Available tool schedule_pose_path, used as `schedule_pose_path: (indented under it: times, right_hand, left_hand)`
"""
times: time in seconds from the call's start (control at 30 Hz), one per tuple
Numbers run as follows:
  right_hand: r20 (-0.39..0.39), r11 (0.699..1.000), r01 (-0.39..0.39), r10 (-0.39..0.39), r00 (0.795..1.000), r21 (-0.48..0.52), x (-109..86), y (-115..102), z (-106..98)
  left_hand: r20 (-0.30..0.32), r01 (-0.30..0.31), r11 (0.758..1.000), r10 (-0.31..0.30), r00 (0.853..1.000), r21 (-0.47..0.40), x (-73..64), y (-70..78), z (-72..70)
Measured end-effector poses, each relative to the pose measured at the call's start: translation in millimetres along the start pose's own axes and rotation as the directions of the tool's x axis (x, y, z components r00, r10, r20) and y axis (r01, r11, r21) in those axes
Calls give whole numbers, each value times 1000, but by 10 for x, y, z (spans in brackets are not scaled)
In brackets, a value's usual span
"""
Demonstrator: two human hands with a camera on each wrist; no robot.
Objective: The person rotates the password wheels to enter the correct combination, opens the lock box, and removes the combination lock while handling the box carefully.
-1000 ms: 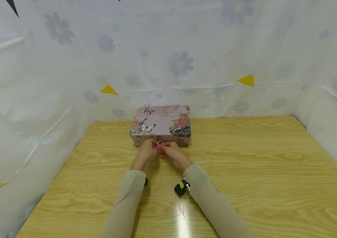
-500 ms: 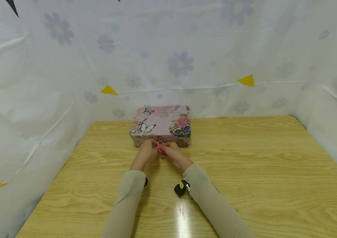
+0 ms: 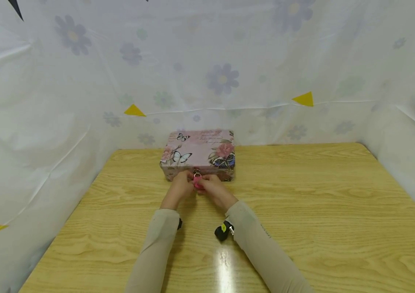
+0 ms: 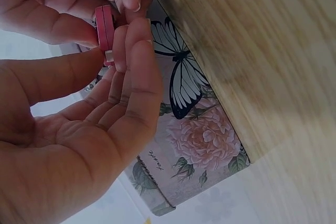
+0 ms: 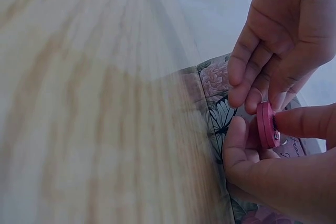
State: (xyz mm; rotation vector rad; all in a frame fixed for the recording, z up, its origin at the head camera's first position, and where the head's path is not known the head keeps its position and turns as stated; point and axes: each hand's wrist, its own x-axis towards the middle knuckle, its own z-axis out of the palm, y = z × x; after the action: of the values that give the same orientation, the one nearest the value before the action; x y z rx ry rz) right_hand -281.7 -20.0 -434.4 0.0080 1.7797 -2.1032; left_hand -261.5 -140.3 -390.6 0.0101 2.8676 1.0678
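Observation:
A pink padlock (image 3: pixel 198 181) with a silver shackle hangs at the front clasp of a pink tin box (image 3: pixel 200 147) printed with butterflies and roses. My right hand (image 3: pixel 214 188) grips it: in the right wrist view, the thumb presses the face with its small dark parts while curled fingers back it. My left hand (image 3: pixel 181 188) pinches near one edge of the padlock (image 4: pixel 105 27), thumb on one side and fingertips on the other, by a small pale piece. The box's lid is down. Fingers hide much of the padlock and the clasp.
The box stands near the back edge of a wood-grain table (image 3: pixel 324 211). Behind and beside it hangs a white flowered sheet (image 3: pixel 258 61) with yellow triangles. A black wrist strap piece (image 3: pixel 222 232) dangles by the right sleeve.

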Motion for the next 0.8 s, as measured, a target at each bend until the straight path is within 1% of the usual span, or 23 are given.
schedule_pose_path:
  times: [0.17, 0.27, 0.47, 0.8]
  right_hand:
    - [4, 1000, 7, -7, 1000, -12, -10, 4, -7]
    - [12, 1000, 18, -18, 1000, -22, -27, -6, -1]
    - [10, 999, 9, -9, 1000, -31, -24, -18, 7]
    - [-2, 999, 19, -19, 1000, -43, -10, -6, 1]
  left_hand:
    - [9, 15, 1000, -14, 1000, -17, 1, 6, 6]
    - [8, 13, 1000, -13, 1000, -21, 8, 4, 10]
    - [13, 15, 999, -14, 1000, -34, 15, 3, 11]
    - [-1, -1, 1000, 1, 1000, -18, 7, 7, 10]
